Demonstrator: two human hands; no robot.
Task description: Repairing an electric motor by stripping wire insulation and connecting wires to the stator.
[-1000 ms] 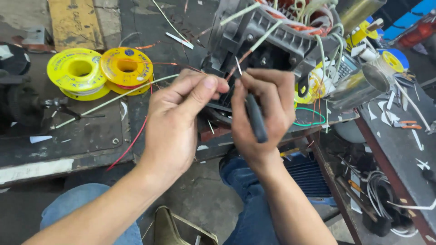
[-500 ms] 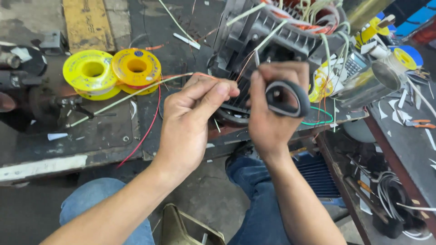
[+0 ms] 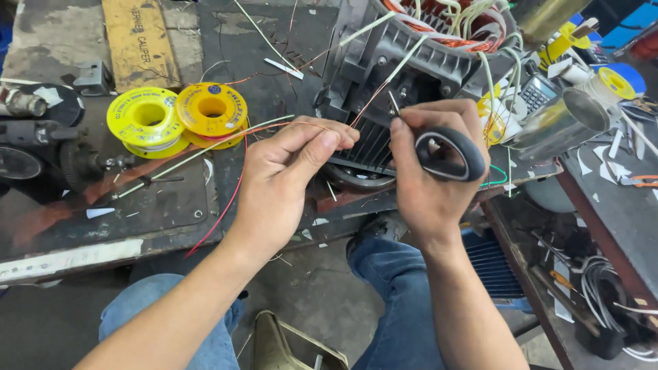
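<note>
Big grey motor housing [image 3: 411,62] sits on the dirty workbench [image 3: 171,199], with two yellow tape rolls [image 3: 178,116] to its left. Left hand [image 3: 281,185] pinches a thin copper wire [image 3: 363,109] between thumb and fingers; the wire runs up-right toward the motor. Right hand [image 3: 432,171], just right of it, is closed on black-handled scissors [image 3: 442,154], blade tip at the wire.

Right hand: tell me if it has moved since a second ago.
Yes. The right hand has turned at the wrist: the black tool handle, earlier pointing down, now loops sideways, with the hand still in front of the motor housing.
</note>
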